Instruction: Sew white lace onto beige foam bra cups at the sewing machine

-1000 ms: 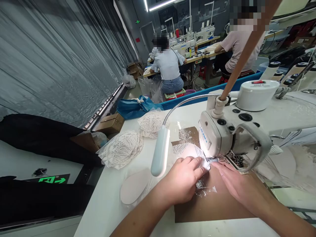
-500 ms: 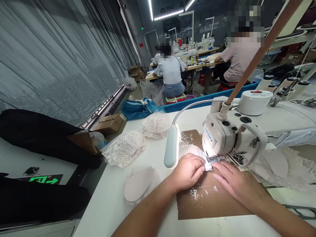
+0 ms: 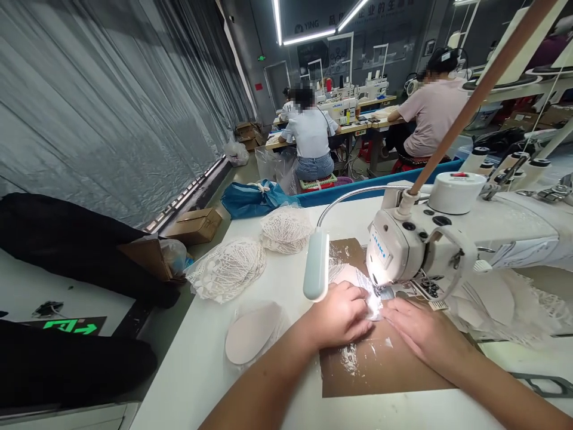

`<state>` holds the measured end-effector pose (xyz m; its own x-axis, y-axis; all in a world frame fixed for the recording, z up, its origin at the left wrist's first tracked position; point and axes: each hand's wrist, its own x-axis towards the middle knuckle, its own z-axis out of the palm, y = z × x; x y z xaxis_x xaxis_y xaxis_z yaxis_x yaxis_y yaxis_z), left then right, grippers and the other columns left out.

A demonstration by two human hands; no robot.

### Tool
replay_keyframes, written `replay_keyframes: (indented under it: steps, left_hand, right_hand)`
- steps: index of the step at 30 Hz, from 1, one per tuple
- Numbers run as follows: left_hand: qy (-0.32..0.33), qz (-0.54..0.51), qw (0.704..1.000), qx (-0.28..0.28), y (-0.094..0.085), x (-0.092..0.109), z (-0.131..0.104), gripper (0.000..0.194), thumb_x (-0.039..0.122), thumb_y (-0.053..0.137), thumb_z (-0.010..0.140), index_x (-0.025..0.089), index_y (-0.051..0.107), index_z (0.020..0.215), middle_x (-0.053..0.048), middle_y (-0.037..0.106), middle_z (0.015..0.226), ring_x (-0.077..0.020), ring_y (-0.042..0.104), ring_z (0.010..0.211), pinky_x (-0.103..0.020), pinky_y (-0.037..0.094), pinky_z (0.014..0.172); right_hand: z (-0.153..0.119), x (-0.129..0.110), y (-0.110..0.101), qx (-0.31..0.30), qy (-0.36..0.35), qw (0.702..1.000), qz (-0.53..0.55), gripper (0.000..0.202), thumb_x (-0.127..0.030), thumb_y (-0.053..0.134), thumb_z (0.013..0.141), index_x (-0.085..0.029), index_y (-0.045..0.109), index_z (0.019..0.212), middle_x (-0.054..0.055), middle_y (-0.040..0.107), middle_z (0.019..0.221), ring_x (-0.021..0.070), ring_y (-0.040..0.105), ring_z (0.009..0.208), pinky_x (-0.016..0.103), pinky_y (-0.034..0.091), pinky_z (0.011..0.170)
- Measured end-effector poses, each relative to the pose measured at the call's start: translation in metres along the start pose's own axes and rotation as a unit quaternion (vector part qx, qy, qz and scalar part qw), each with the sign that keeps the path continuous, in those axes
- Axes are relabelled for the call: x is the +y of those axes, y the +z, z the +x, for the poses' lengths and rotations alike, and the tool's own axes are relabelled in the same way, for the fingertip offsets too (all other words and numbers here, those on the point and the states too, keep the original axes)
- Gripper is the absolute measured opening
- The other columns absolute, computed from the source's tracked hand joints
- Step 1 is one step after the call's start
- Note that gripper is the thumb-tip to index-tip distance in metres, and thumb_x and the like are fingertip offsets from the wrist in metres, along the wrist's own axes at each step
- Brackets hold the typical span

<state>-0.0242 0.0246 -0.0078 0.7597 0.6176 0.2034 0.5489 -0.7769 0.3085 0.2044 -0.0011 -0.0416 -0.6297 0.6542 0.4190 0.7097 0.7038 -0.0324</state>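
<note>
A white lace fabric piece lies under the needle area of the white sewing machine, with a pale pink section reaching out behind my left hand. My left hand rests on the left side of this piece, fingers curled and pressed down on it. At its right edge, my right hand pinches the fabric between thumb and fingertips, though the exact grip is partly hidden. Under both hands is a brown board with shiny clear tape. The machine's lamp hangs just left of the needle area.
Stacked lace pieces and another lace pile lie to the left. Nearer me are smooth oval pads in clear plastic. More lace and pads sit right of the machine. Two co-workers sit at sewing tables beyond a blue cloth trough.
Both hands have come slightly nearer to me, and more of the white fabric shows between them. My right fingertips have moved onto the fabric's edge. The view has tilted up a little.
</note>
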Motion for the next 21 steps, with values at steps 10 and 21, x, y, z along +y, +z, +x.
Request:
replay_keyframes:
  steps: [10,21]
  left_hand:
    - [0.042,0.082,0.995,-0.033,0.002,0.012,0.003,0.031,0.031,0.042,0.098,0.016,0.06,0.117,-0.005,0.063,0.126,-0.021,0.058,0.099,-0.035,0.044,0.078]
    - [0.055,0.112,0.992,-0.014,0.007,0.013,0.003,0.03,0.028,0.039,0.1,0.015,0.06,0.117,-0.005,0.063,0.127,-0.0201,0.057,0.098,-0.034,0.043,0.074]
  right_hand:
    - [-0.004,0.002,0.0,-0.002,-0.006,1.0,0.027,0.038,-0.005,0.038,0.085,-0.017,0.065,0.109,0.008,0.071,0.097,0.0175,0.066,0.08,0.027,0.052,0.068]
    - [0.006,-0.002,-0.009,0.023,0.005,1.0,-0.011,0.043,-0.001,0.036,0.077,-0.014,0.069,0.102,0.007,0.074,0.097,0.0141,0.067,0.069,0.022,0.047,0.05]
